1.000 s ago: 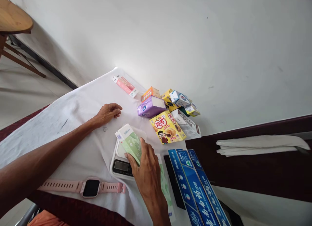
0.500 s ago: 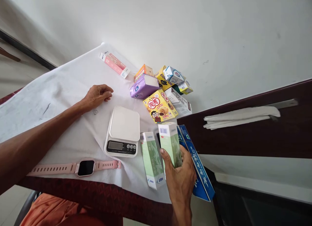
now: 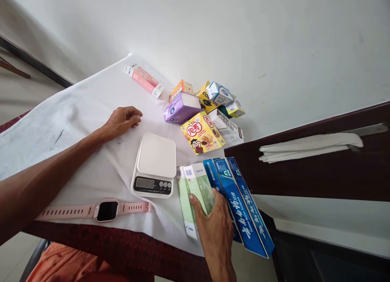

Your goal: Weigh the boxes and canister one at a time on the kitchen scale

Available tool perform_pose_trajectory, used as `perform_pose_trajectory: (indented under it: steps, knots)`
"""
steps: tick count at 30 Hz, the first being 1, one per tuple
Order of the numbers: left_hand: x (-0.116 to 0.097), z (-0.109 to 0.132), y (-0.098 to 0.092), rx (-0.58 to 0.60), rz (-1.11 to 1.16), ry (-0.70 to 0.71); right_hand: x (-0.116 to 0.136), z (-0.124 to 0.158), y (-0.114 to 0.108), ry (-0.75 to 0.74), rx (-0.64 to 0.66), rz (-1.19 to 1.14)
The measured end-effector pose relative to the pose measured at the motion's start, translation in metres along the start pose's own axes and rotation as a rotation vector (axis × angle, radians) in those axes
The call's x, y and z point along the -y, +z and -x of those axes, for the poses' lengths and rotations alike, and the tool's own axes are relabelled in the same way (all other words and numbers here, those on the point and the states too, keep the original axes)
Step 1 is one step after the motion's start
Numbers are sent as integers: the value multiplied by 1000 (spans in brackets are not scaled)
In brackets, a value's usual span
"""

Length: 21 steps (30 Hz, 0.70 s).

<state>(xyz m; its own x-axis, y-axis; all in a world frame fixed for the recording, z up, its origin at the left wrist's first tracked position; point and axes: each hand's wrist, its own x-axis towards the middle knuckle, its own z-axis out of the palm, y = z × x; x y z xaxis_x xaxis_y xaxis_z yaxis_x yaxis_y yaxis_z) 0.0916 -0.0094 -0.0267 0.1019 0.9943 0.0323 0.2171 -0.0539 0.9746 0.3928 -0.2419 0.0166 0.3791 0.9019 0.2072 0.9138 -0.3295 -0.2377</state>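
My right hand (image 3: 213, 227) grips a pale green and white carton (image 3: 199, 184), thumb on its left side and fingers on its right. That carton leans against a matching green carton (image 3: 184, 205) on the left. Blue toothpaste boxes (image 3: 243, 209) lie side by side just right of my hand. My left hand (image 3: 123, 120) rests on the white cloth with its fingers loosely curled, and nothing shows in it. Nearest to it is a white digital kitchen scale (image 3: 157, 156) with a bare platform and a dark display.
A pink smartwatch (image 3: 107, 210) lies along the front edge. Behind the scale are a pink carton (image 3: 144, 81), a purple tissue pack (image 3: 183, 107), a yellow puff snack box (image 3: 202, 134) and several other boxes. The wall (image 3: 274, 50) borders the far side; a white folded cloth (image 3: 310, 146) hangs at right.
My right hand has lowered the green carton and brought it left against the matching one. More of the blue toothpaste boxes shows now. My left hand stays put.
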Motion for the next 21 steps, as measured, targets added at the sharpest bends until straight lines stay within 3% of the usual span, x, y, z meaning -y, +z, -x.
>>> perform_pose_trajectory:
  steps: [7, 11, 15, 21]
  knots:
    - [7, -2, 2, 22, -47, 23, -6, -3, -12, -13, 84, 88]
    - [11, -2, 4, 34, -82, 35, 9, -22, -23, -95, 12, 61]
    - [12, 0, 6, 45, -154, 46, 57, -58, -24, -303, -58, -8]
    - [10, 3, 9, 38, -294, 62, 160, -131, 13, -646, -72, -90]
